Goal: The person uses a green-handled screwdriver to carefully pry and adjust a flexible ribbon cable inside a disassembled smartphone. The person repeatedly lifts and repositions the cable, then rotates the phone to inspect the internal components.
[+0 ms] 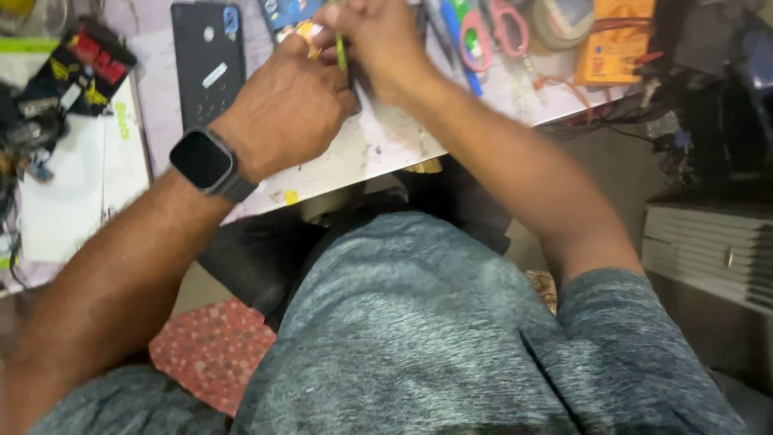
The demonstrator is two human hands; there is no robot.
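Note:
My left hand (286, 109), with a black smartwatch (205, 161) on the wrist, is closed around something small above the white workbench (378, 145); what it holds is hidden by the fingers. My right hand (378, 40) pinches a thin green tool (341, 50) right against the left hand. A small orange and white piece (308, 34) shows between the two hands. Both hands meet near the top middle of the view.
A black phone back cover (208, 60) lies left of the hands. Pink-handled scissors (503, 28), blue tools, a tape roll and an orange multimeter (616, 40) sit at the right. White boxes and cables crowd the left. Grey drawers (708, 250) stand at right.

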